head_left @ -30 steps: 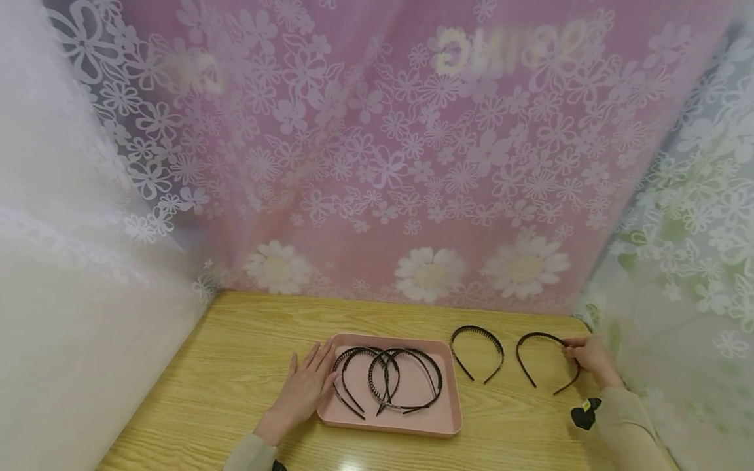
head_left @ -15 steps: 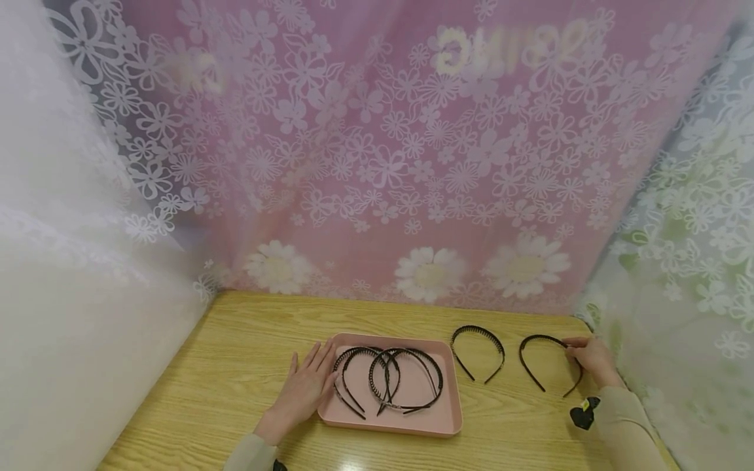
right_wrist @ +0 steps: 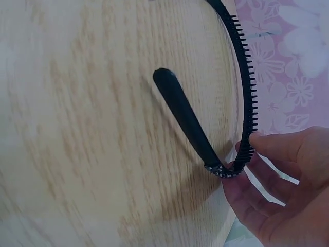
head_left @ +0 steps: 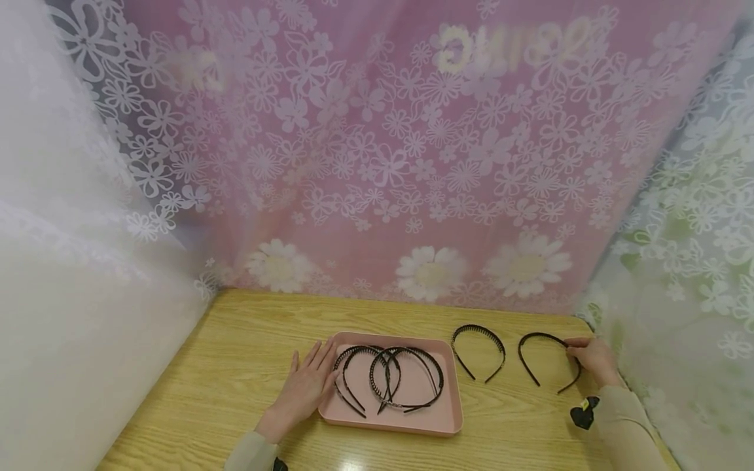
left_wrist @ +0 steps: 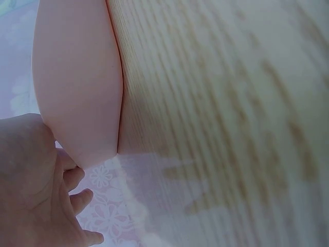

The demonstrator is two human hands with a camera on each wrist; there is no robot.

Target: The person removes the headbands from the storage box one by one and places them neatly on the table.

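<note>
At the right of the table my right hand point(head_left: 593, 361) pinches a black toothed headband point(right_wrist: 247, 92) by its right side, thumb on one face and fingers on the other. The right wrist view shows a patch of sparkly stones point(right_wrist: 222, 170) on the band near the fingers. My left hand point(head_left: 304, 386) lies with straight, spread fingers against the left rim of a pink tray point(head_left: 412, 424); the left wrist view shows it touching the tray's outer wall point(left_wrist: 77, 77). Inside the tray several black headbands point(head_left: 406, 407) overlap one another.
Another black headband point(head_left: 478, 328) lies on the wooden table point(head_left: 265, 327) between the tray and my right hand. A pink flowered curtain point(head_left: 353, 163) closes off the back. Pale sheets hang at the left point(head_left: 88, 294) and right point(head_left: 695, 314).
The headband in my right hand shifts and tilts slightly, its free ends swinging a little right and then back. My left hand, the tray and the other headbands stay in place.
</note>
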